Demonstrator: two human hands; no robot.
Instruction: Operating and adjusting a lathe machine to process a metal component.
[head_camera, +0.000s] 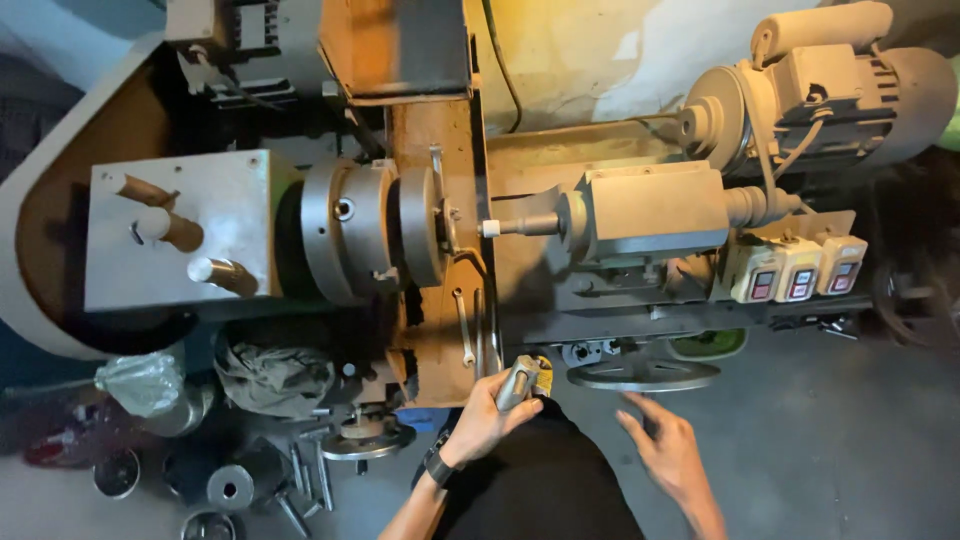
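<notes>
Hands at the lathe
Left hand (487, 415) grips a grey metal handle (517, 381); right hand (668, 450), fingers spread and empty, sits at 6 o'clock from the handwheel (642, 375).

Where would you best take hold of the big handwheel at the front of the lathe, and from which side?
Grip the handwheel by its near rim, coming from the front with the empty right hand. It lies edge-on toward you, the rim exposed and nearest; the left hand already holds a metal piece.
</notes>
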